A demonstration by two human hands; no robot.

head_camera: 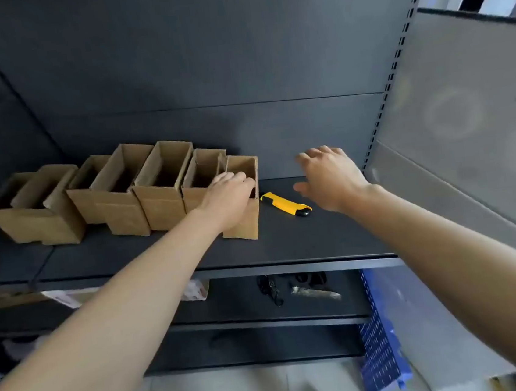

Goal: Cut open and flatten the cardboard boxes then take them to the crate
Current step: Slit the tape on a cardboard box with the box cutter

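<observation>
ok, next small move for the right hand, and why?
Probably lower the right hand onto the yellow utility knife and grip it. The hand hovers open just beside the knife, while the left hand grips the rim of the rightmost box, which stands unflattened.

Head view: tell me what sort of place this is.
Likely a shop or stockroom: dark metal shelving with a slotted upright, open cardboard boxes lined along it, a blue perforated crate below.
</observation>
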